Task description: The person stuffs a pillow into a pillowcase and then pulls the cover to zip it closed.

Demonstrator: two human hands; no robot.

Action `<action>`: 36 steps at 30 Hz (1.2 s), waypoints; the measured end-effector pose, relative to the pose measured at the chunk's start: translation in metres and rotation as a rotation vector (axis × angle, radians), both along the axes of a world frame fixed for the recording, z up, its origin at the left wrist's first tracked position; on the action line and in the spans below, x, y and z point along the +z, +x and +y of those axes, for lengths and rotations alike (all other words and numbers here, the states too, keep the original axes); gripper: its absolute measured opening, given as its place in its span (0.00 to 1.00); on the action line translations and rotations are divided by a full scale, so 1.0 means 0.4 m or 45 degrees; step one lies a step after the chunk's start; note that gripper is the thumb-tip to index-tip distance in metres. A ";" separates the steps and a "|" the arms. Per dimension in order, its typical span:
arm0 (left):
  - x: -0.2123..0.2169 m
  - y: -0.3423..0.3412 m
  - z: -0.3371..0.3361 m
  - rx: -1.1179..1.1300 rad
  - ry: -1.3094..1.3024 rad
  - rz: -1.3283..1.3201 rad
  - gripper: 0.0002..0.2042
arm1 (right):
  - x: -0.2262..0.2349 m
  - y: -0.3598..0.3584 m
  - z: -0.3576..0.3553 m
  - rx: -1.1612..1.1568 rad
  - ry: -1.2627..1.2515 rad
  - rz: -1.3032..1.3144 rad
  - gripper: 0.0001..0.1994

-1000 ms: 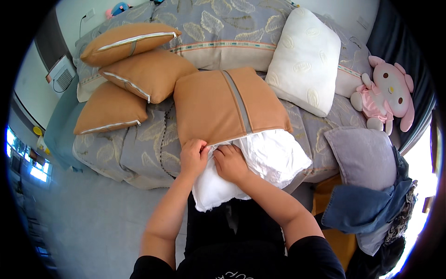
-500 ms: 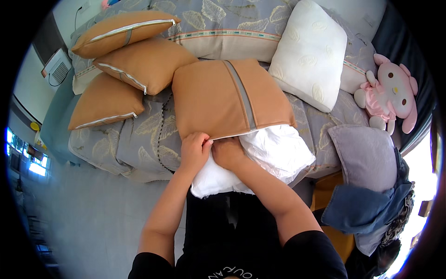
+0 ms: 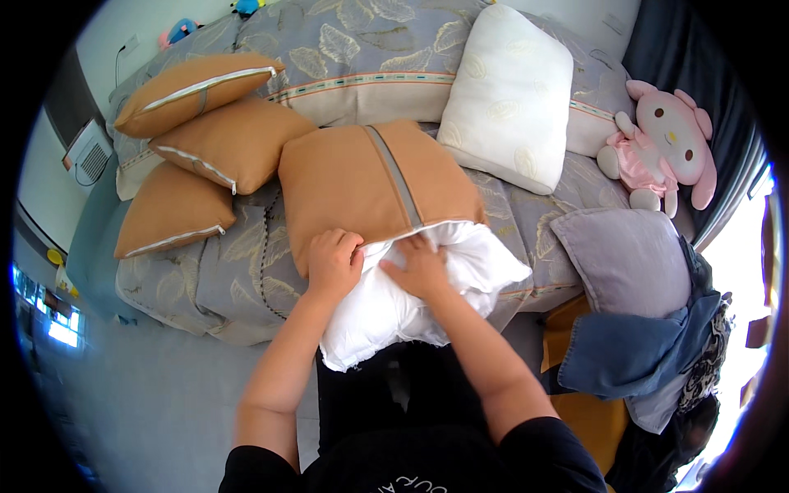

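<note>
A tan cushion cover (image 3: pixel 341 177) with a grey stripe lies on the sofa in front of me, its opening facing my body. A white cushion insert (image 3: pixel 370 316) sits partly inside it, the rest bulging out toward my legs. At the left part of the opening, my left hand (image 3: pixel 333 261) is closed on the cover's edge. My right hand (image 3: pixel 421 267) presses on the insert with fingers spread, its fingertips near the mouth of the cover and slightly blurred. How far the insert reaches inside is hidden.
Several zipped tan cushions (image 3: pixel 238 144) are piled at the left. A white pillow (image 3: pixel 509 99) leans on the backrest, beside a pink plush toy (image 3: pixel 664 148). At the right, a grey cushion (image 3: pixel 629 259) and blue cloth (image 3: pixel 641 357) lie over a yellow seat (image 3: pixel 592 427).
My right hand has drawn back from inside the cover and spread its fingers on the insert. More of the white insert shows. My left hand stays at the cover's edge.
</note>
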State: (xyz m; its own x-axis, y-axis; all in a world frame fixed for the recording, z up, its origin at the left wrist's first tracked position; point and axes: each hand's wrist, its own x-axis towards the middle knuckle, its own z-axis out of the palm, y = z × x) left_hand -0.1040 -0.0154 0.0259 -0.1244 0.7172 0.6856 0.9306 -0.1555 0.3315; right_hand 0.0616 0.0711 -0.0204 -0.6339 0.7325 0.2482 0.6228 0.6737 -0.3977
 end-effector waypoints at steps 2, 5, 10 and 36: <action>-0.025 0.002 0.022 0.040 -0.062 -0.002 0.07 | -0.024 -0.044 -0.013 0.139 -0.120 -0.077 0.35; -0.048 -0.004 0.014 0.135 -0.157 -0.071 0.06 | -0.009 -0.033 -0.005 0.269 -0.136 -0.206 0.34; -0.036 0.015 0.017 0.093 -0.209 -0.011 0.06 | -0.036 -0.042 0.030 0.232 -0.224 -0.230 0.32; -0.075 0.094 0.087 0.092 -0.385 0.360 0.19 | -0.023 0.045 0.139 -0.069 0.065 0.230 0.16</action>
State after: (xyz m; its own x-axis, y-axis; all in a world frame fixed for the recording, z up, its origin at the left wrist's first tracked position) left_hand -0.0666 0.0192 -0.0040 -0.0190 0.8878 0.4599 0.9964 -0.0211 0.0819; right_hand 0.0797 0.1266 -0.0296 -0.5357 0.7480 0.3919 0.5802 0.6632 -0.4728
